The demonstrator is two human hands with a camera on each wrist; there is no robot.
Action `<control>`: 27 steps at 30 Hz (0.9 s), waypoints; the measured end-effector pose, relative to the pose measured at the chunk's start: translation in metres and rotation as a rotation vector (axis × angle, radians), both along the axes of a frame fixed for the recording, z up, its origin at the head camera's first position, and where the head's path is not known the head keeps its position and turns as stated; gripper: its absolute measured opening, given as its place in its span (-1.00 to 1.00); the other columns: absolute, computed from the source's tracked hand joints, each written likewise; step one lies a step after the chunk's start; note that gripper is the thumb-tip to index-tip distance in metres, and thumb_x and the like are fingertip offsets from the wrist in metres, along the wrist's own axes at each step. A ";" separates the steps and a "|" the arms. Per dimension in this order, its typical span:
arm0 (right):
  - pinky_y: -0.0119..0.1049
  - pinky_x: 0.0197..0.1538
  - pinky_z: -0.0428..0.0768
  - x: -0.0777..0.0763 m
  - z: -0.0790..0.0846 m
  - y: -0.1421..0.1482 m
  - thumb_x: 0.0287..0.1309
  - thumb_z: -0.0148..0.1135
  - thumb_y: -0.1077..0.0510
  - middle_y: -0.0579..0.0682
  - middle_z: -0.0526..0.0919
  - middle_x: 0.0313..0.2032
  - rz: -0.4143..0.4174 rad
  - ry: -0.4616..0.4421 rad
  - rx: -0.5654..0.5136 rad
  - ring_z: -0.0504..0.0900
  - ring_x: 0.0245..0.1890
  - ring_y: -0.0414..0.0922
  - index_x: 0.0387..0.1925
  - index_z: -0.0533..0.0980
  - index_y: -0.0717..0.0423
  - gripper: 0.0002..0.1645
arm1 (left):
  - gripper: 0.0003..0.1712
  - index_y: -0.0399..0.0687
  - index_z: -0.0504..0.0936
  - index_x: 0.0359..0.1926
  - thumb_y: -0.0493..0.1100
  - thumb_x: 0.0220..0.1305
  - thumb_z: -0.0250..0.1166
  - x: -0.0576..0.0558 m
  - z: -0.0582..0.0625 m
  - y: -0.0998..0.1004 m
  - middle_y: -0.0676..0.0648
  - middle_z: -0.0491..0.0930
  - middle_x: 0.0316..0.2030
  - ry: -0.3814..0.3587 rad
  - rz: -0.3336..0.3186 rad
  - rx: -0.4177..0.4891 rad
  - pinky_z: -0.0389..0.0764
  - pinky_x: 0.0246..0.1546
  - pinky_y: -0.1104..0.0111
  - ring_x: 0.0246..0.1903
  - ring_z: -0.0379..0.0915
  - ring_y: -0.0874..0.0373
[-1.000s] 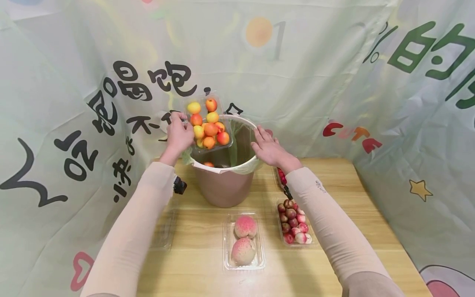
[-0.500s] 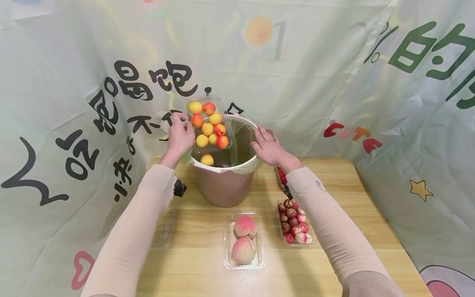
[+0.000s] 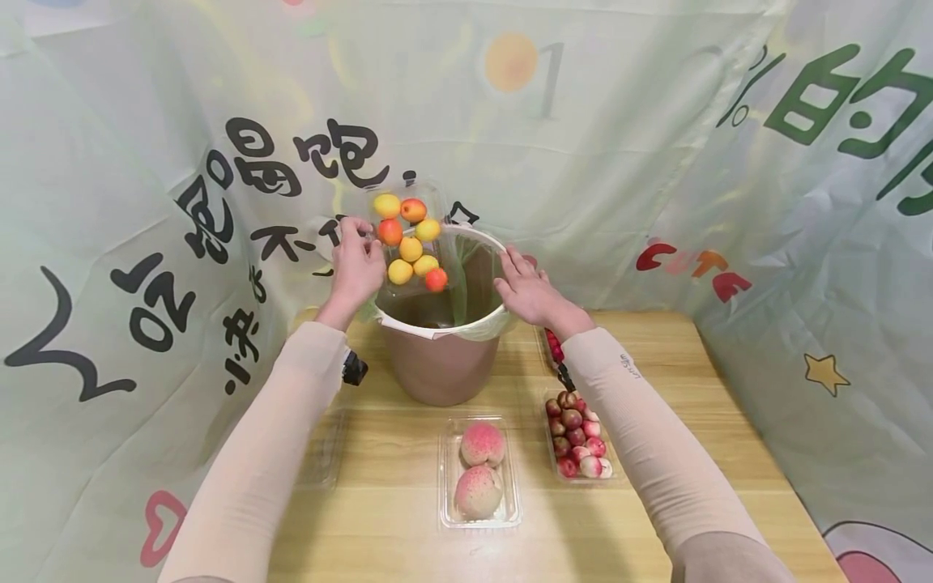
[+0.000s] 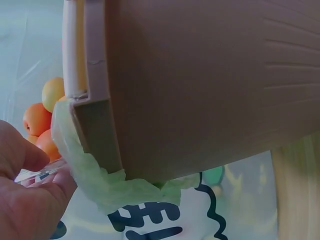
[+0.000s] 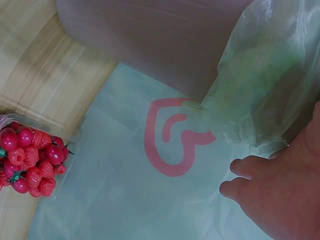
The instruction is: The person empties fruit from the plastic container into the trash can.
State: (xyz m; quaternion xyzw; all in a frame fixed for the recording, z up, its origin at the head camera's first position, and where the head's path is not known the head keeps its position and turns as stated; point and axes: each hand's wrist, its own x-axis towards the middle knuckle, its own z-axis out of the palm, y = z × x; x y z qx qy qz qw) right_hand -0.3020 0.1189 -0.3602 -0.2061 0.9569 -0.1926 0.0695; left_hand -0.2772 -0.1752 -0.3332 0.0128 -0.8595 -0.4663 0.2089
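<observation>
Observed from beside the person, twelve o'clock being away from them: the left hand (image 3: 357, 263) pinches the nine o'clock edge of a clear tray (image 3: 439, 253), thumb and fingers clamped on the plastic. That tray, carrying yellow and orange fruit (image 3: 411, 248), is held tilted above the mouth of a brown bin (image 3: 440, 368), toward its eleven o'clock side. The right hand (image 3: 528, 290) rests at the bin's three o'clock rim, fingers straight, thumb apart, over a pale green liner (image 3: 487, 327). On the table (image 3: 394, 518), two pink peaches (image 3: 479, 492) sit at six o'clock and reddish round fruit (image 3: 574, 437) at four.
</observation>
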 end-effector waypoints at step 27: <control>0.32 0.65 -0.24 -0.002 -0.002 0.000 0.64 -0.41 -0.16 0.17 -0.35 0.71 -0.007 -0.008 0.001 -0.25 0.70 0.23 0.70 -0.30 0.17 -0.14 | -0.72 -0.22 0.33 0.18 -0.31 0.54 0.09 0.000 -0.006 0.002 -0.40 0.68 0.16 0.150 -0.034 -0.009 0.63 0.04 -0.02 0.06 0.73 -0.22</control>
